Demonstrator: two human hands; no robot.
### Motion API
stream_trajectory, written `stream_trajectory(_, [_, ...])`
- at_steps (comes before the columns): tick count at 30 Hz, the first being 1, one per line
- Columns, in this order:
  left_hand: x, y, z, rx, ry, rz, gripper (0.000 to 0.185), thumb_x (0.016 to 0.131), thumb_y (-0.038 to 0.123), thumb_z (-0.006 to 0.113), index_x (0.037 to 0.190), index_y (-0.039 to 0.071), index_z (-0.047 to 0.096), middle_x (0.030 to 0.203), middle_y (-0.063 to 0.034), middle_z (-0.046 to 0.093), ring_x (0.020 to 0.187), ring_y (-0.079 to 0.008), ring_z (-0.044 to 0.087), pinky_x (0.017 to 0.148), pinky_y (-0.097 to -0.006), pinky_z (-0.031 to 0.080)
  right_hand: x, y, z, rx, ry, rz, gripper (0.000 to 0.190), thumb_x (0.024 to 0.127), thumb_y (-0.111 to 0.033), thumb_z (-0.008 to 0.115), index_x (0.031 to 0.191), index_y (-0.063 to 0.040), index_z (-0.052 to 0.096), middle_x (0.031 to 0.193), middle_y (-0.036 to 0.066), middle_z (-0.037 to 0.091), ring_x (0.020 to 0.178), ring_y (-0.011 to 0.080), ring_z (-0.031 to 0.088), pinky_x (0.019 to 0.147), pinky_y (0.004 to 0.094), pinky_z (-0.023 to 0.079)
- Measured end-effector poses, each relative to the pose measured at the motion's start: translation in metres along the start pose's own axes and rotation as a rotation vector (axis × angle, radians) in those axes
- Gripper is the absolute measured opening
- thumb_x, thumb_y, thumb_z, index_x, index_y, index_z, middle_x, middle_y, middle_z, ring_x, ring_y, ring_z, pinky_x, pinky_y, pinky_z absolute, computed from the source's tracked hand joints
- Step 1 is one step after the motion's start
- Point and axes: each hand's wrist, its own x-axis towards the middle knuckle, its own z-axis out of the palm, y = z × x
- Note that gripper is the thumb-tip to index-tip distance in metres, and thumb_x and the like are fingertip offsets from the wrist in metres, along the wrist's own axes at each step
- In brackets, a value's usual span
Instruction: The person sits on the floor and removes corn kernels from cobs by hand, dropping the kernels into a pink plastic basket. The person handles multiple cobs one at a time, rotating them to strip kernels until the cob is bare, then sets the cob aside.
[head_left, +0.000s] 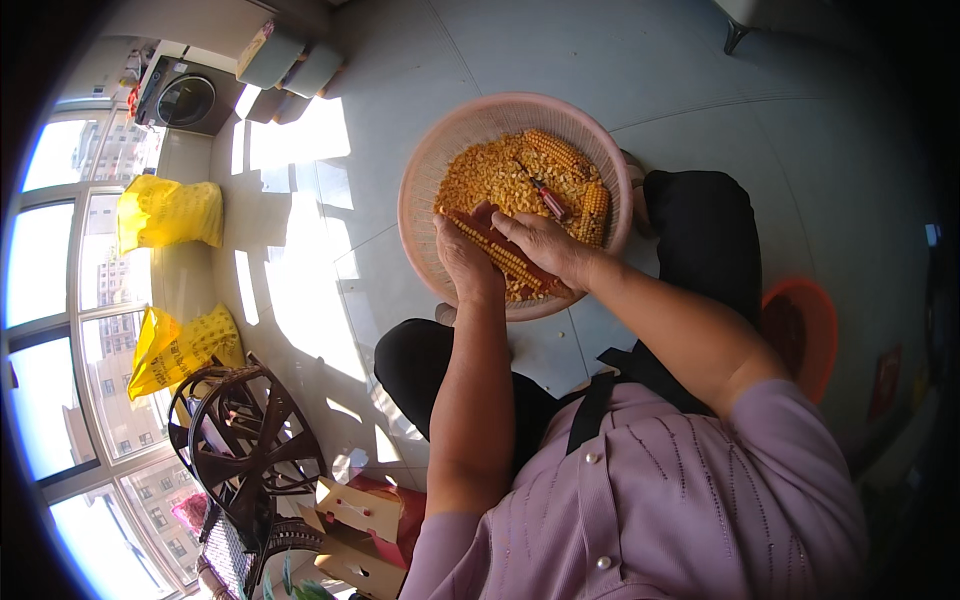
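Both my hands are over a pink plastic basket (420, 247) between my knees. My left hand (472, 259) grips a partly shelled corn cob (504, 253) from the left side. My right hand (551, 244) is closed around the cob from the right, its thumb lying along it. Rows of yellow kernels remain beside bare reddish strips; the palms hide part of the cob. Loose corn kernels (484, 172) cover the basket's bottom. A screwdriver with a red handle (553, 201) lies on them. Unshelled corn ears (556, 151) rest along the basket's far right side.
An orange-red bucket (829, 345) with dark contents stands by my right hip. To the left are two yellow bags (171, 214), a dark brown openwork stand (247, 435) and an open cardboard box (360, 514). A washing machine (186, 99) stands near the windows.
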Motion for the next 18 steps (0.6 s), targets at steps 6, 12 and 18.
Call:
stream_trajectory(6, [-0.004, 0.001, 0.003, -0.001, 0.110, -0.053, 0.049, 0.106, 0.044, 0.032, 0.122, 0.000, 0.044, 0.098, -0.0174, 0.061, 0.080, -0.0304, 0.066, 0.074, -0.0455, 0.060, -0.014, -0.003, 0.005, -0.285, -0.081, -0.081, 0.047, 0.106, -0.044, 0.041, 0.104, -0.002, 0.062, 0.060, 0.002, 0.055, 0.043, 0.0093, 0.052, 0.038, 0.0253, 0.042])
stream_trajectory(12, [0.002, -0.009, -0.001, 0.014, 0.081, 0.033, 0.042, 0.106, 0.044, 0.035, 0.105, 0.003, 0.045, 0.086, -0.0135, 0.058, 0.069, -0.0268, 0.065, 0.062, -0.0405, 0.060, -0.011, 0.003, 0.000, -0.176, -0.066, 0.147, 0.050, 0.107, -0.045, 0.036, 0.107, -0.002, 0.062, 0.057, 0.003, 0.054, 0.035, 0.0110, 0.046, 0.033, 0.0263, 0.041])
stream_trajectory(18, [0.017, -0.014, -0.017, 0.128, 0.022, 0.005, 0.044, 0.106, 0.044, 0.035, 0.102, 0.002, 0.047, 0.082, -0.0123, 0.057, 0.063, -0.0269, 0.064, 0.061, -0.0402, 0.059, 0.004, 0.015, 0.006, 0.252, 0.083, 0.074, 0.053, 0.105, -0.048, 0.039, 0.116, -0.001, 0.061, 0.075, 0.006, 0.062, 0.052, 0.0113, 0.061, 0.034, 0.0270, 0.046])
